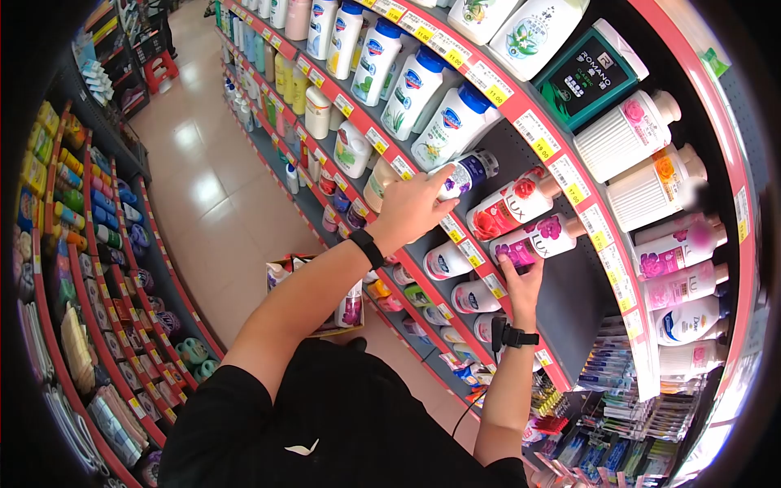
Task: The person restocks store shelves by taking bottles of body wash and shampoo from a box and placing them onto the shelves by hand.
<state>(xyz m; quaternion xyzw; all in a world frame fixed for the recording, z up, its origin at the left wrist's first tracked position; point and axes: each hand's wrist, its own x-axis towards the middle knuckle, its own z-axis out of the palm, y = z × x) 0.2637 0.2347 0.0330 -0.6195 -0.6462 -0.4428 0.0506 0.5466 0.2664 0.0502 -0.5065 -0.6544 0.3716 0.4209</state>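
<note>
My left hand point(416, 205) holds a small white and dark purple bottle point(468, 174) between thumb and fingers, tilted at the shelf's front edge. To its right a red-flowered LUX bottle point(508, 205) stands on the same shelf. My right hand point(521, 281) is closed round the lower end of a purple-flowered LUX bottle point(538, 239) beside the red one. Part of its fingers is hidden behind that bottle. Dark bands circle both wrists.
White bottles with blue caps point(446, 126) line the shelf to the left. A price-tagged red shelf edge point(586, 199) runs above my hands. On the floor, an open carton point(325, 329) holds bottles. Across the tiled aisle point(191, 167) stand more shelves point(134, 358). A red stool point(161, 71) is farther off.
</note>
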